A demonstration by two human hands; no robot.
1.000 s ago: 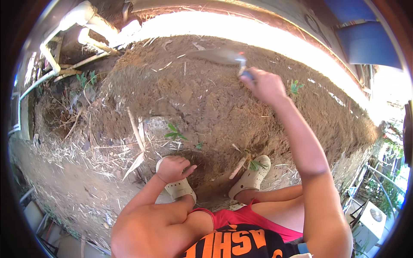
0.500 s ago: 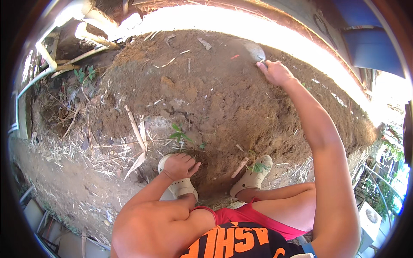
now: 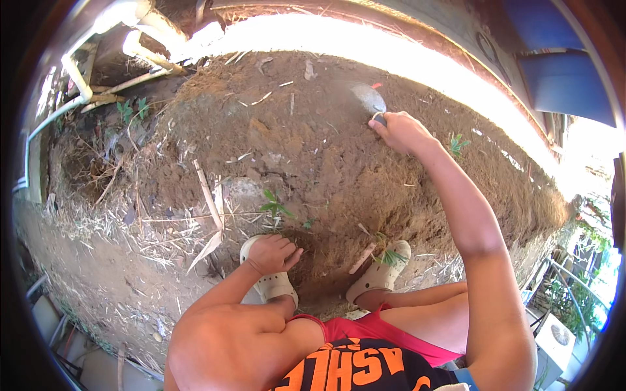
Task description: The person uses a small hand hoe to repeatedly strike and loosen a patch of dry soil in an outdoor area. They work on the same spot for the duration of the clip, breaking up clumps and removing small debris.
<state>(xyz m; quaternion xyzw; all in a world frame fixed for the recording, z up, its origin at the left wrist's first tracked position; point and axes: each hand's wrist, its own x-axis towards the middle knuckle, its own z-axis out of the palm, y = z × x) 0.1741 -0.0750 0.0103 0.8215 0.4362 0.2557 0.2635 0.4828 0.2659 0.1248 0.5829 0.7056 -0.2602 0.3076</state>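
Observation:
My right hand [image 3: 405,132] reaches far out over the brown soil [image 3: 313,176], closed round the handle of a hand trowel. The grey metal blade of the trowel [image 3: 369,98] points away to the upper left, close to the ground and slightly blurred. Whether its edge cuts into the earth I cannot tell. Over my left shoe [image 3: 276,287] hangs my left hand [image 3: 274,253], its fingers loosely bent and a little apart, with nothing seen in them. A small green seedling [image 3: 276,204] grows just beyond it.
Dry stalks [image 3: 207,194] and leaf litter lie at the left. White pipes [image 3: 77,79] run along the far left. Another green plant [image 3: 458,144] stands beside my right forearm. My right shoe [image 3: 383,277] rests near a short piece of wood [image 3: 362,258]. Blue panels [image 3: 557,81] are at the far right.
My right hand has drawn the trowel nearer and to the left across the soil. The plant by my right forearm has come into sight. My left hand has hardly moved.

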